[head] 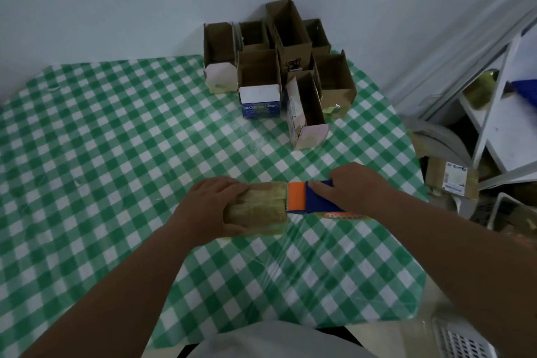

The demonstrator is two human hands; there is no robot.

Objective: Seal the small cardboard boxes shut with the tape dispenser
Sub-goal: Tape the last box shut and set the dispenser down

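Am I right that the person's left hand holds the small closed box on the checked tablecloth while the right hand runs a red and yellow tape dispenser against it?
Not quite: the head view shows the tape dispenser is orange and blue. Otherwise yes: left hand holds the box, right hand works the dispenser.

white lettering that looks like "peon", possibly the end of a longer word, is printed on the blue band of a white-and-blue box (pixel 260 102) standing at about twelve o'clock among the open cartons at the far side of the table. smaller characters to the left of it are too blurred to be read. a black printed mark is seen on a brown carton (pixel 293 62) just behind, illegible. a white label is carried by a cardboard box (pixel 453 180) on the floor at three o'clock; its print cannot be read.
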